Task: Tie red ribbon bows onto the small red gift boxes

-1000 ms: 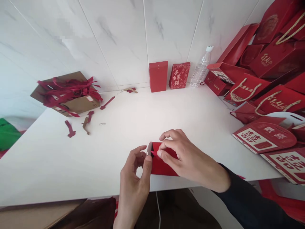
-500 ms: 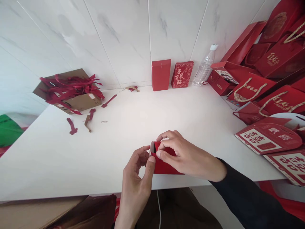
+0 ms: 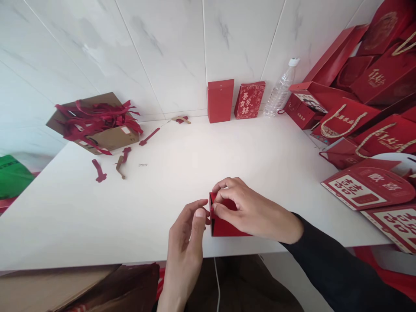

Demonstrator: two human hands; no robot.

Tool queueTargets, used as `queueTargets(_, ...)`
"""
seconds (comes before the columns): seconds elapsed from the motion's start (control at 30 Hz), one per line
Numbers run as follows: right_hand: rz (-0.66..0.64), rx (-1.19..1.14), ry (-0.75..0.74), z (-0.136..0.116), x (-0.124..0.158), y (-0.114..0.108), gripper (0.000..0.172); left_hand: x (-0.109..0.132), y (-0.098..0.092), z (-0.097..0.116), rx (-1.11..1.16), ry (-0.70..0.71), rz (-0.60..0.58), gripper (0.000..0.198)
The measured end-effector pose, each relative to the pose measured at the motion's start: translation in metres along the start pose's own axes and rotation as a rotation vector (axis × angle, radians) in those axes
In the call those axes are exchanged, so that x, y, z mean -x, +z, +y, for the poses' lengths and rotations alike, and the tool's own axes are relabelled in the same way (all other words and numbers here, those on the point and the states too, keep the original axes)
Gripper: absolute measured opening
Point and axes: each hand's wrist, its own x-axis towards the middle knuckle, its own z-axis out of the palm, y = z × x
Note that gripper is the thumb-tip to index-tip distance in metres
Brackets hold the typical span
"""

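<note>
A small red paper box (image 3: pixel 225 227) lies on its side near the front edge of the white table, with a dark gap at its left end. Across its top rests my right hand (image 3: pixel 248 210), closed, thumb and fingers bent at the edge by that gap. Beside the left end is my left hand (image 3: pixel 186 236), its thumb raised and apart from the fingers. Those fingertips are at the end flap; whether they press on it is partly hidden. My right hand covers much of the box.
A cardboard box (image 3: pixel 121 141) of dark red ribbons stands back left, with several ribbon pieces (image 3: pixel 99 171) near it. Two upright red boxes (image 3: pixel 221 102) and a plastic bottle (image 3: pixel 279 89) stand by the wall. Red gift bags (image 3: pixel 341 119) and boxes crowd the right side.
My left thumb has come off the box, and the left hand has opened slightly. The pale flap at the left end has swung inward. My right hand stays almost in place.
</note>
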Motion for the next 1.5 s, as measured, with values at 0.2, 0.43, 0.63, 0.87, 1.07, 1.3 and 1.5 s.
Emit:
queueTargets(0.2, -0.003, 0.018, 0.083, -0.002, 0.002, -0.003, 0.020, 0.003, 0.002, 0.002, -0.097, 0.063, 0.014, 0.040)
queueTargets(0.43, -0.005, 0.032, 0.069, 0.002, 0.000, -0.002, 0.017, 0.001, 0.000, -0.006, -0.140, 0.093, -0.043, 0.034)
queueTargets(0.63, -0.018, 0.044, 0.085, 0.000, -0.001, -0.003, 0.018, 0.003, 0.000, -0.006, -0.095, 0.056, -0.026, 0.036)
queueTargets(0.87, 0.016, 0.011, 0.004, 0.002, -0.005, -0.001, 0.019, -0.003, 0.001, -0.002, -0.042, 0.010, 0.009, 0.033)
queueTargets(1.07, 0.074, 0.050, -0.068, 0.008, 0.003, 0.000, 0.012, -0.010, 0.002, -0.004, 0.055, 0.020, -0.020, 0.027)
queueTargets(1.3, 0.352, 0.349, -0.085, 0.030, 0.047, 0.017, 0.050, -0.016, -0.028, -0.015, 0.392, -0.125, 0.226, 0.022)
queueTargets(1.5, 0.362, 0.262, -0.041, 0.032, 0.059, 0.021, 0.049, -0.035, -0.063, -0.033, 0.653, -0.251, 0.481, 0.007)
